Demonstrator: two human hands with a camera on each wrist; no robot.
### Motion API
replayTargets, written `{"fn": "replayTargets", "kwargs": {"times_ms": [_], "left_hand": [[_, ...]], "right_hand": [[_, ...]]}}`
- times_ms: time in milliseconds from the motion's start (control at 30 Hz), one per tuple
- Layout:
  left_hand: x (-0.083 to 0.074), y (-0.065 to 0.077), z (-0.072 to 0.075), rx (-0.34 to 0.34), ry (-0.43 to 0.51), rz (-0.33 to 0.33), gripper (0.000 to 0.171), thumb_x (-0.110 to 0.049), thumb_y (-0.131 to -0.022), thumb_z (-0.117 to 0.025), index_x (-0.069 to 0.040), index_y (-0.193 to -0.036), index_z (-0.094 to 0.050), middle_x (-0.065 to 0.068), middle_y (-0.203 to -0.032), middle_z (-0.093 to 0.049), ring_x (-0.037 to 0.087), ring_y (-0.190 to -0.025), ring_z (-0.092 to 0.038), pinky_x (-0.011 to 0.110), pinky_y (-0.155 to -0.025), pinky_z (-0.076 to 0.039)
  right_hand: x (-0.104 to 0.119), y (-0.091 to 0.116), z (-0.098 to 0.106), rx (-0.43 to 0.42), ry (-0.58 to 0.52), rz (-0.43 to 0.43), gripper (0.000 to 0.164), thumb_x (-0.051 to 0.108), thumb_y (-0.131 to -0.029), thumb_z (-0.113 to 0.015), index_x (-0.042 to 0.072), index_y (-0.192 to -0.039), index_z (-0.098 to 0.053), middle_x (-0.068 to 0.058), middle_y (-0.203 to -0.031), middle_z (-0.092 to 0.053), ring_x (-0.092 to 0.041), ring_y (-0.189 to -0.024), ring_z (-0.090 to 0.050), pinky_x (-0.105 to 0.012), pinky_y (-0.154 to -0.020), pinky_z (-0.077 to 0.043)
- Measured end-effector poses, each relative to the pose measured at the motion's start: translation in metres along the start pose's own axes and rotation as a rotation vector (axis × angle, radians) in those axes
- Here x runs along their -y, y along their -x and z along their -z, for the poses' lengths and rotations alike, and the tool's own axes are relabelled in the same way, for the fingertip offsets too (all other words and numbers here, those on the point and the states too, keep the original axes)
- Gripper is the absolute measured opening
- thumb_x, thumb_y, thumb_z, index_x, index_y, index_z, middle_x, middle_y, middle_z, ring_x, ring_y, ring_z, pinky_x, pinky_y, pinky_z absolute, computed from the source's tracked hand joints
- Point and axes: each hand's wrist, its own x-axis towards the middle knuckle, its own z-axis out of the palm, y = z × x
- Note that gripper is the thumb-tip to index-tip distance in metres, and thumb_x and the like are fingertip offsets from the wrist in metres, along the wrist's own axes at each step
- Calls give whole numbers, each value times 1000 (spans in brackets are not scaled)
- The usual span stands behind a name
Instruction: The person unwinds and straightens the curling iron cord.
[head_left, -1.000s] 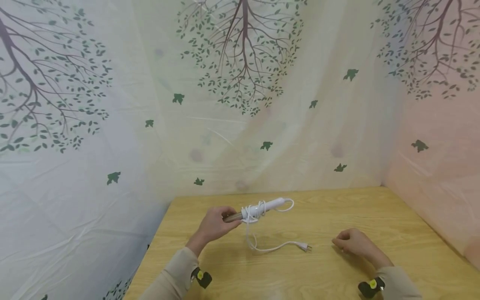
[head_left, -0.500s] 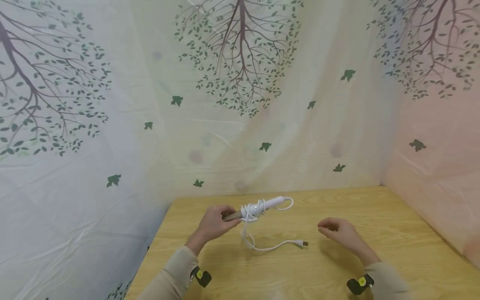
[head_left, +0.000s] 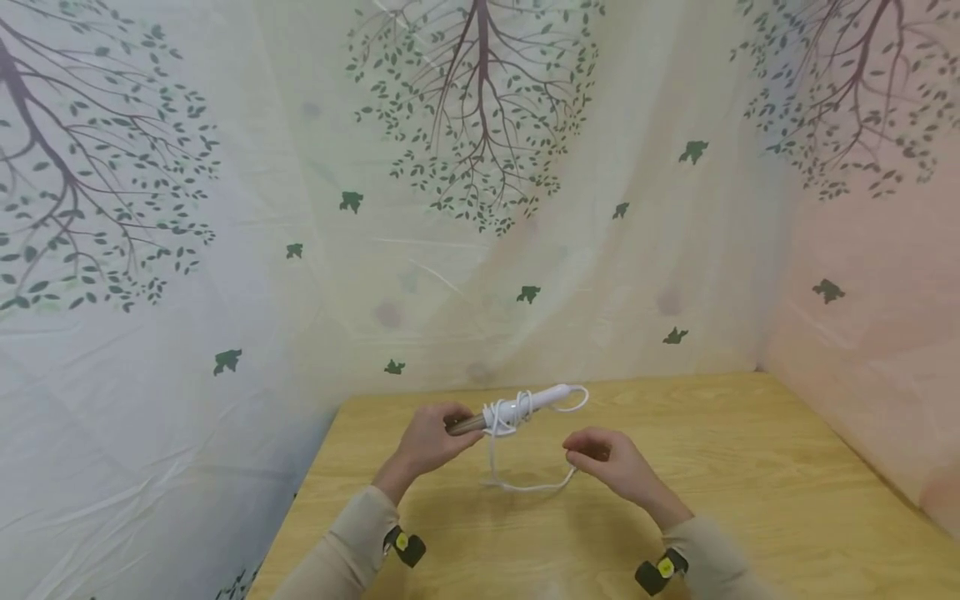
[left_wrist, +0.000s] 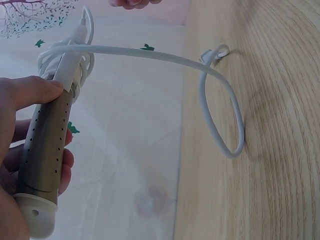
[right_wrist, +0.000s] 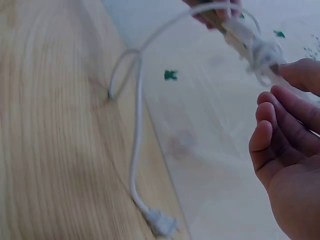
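Note:
An immersion heater [head_left: 546, 395] has a white handle and a perforated metal barrel [left_wrist: 47, 135] with a white end cap [left_wrist: 37, 215]. My left hand [head_left: 431, 437] grips the barrel, holding it tilted above the table with the thumb near the handle. White cord [head_left: 525, 488] is wound round the handle, and its loose end hangs down to the tabletop. In the right wrist view the two-pin plug [right_wrist: 161, 222] lies at that end; my right hand hides it in the head view. My right hand [head_left: 615, 467] hovers near the handle, fingers loosely bent, holding nothing.
A wooden table [head_left: 750, 500] lies beneath both hands. Cloth walls [head_left: 450, 317] printed with trees and green leaves stand behind it and at both sides. Each wrist wears a small black camera [head_left: 660, 571].
My right hand has moved left, from the table's right side toward the cord and the heater. The left hand keeps its grip, and the heater's handle end has risen slightly.

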Motion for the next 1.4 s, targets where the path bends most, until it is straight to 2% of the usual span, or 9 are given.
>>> {"fn": "replayTargets", "kwargs": {"times_ms": [233,533,867,1133,1400], "left_hand": [[1,1,-2,-23,2,-16,20,-24,-78,-81,-12,-93,-73,-2,-80,-71,3,-63,-59,20,-59,-48],[1,-1,-2,-29,18,-22,20,-25,-79,-80,-12,-93,-72,-3,-80,-70,3,-63,-58,21,-59,-48],[-1,-2,-3,-16,0,-15,20,-24,-79,-81,-12,-93,-72,-3,-81,-71,4,-65,-59,21,-60,-48],[-3,-3,-2,-17,4,-21,20,-23,-79,-81,-12,-92,-72,-3,-81,-71,4,-65,-59,21,-60,-48],[-4,-2,-2,-9,20,-18,19,-23,-79,-80,-11,-92,-72,-2,-80,-70,5,-64,-59,21,-59,-48]], "right_hand": [[10,-11,-37,13,-73,73,18,13,-93,-65,1,-107,-67,-16,-104,-69,-8,-90,-66,-25,-78,-54],[21,-22,-63,-17,-112,65,20,8,-92,-65,-4,-108,-66,-20,-105,-69,-6,-88,-66,-25,-79,-53],[51,-21,-76,20,-122,78,21,7,-92,-65,-8,-106,-65,-27,-101,-67,-12,-87,-66,-26,-79,-54],[53,-23,-84,15,-108,57,21,9,-90,-68,-6,-104,-67,-21,-100,-69,-13,-86,-67,-27,-78,-54],[54,-22,-88,20,-116,40,18,8,-91,-67,-5,-103,-67,-20,-100,-70,-13,-86,-67,-25,-76,-54]]}}
